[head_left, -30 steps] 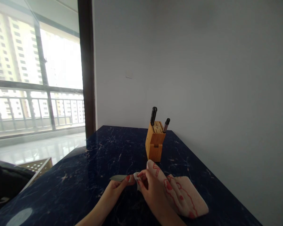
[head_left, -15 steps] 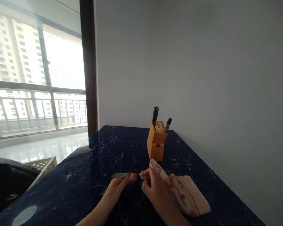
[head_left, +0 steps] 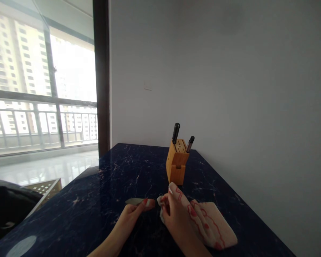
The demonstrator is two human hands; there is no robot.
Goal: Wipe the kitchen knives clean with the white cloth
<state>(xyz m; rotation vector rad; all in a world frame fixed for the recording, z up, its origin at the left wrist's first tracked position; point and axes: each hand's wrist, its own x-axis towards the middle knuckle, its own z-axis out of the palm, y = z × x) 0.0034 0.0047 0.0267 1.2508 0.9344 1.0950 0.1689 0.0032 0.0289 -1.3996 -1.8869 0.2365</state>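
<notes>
My left hand pinches the blade of a small knife, whose grey tip points left just above the dark marbled table. My right hand is closed around a white cloth with red pattern, pressed against the knife near its handle end. The cloth drapes over my right hand and lies on the table to the right. A wooden knife block with two black-handled tools stands behind my hands, close to the wall.
A grey wall runs along the table's right and far side. A large window with a balcony rail fills the left. A dark object and a perforated panel sit beyond the table's left edge.
The hands stayed in nearly the same place. The right hand with the cloth slid slightly right along the knife, away from the left fingers.
</notes>
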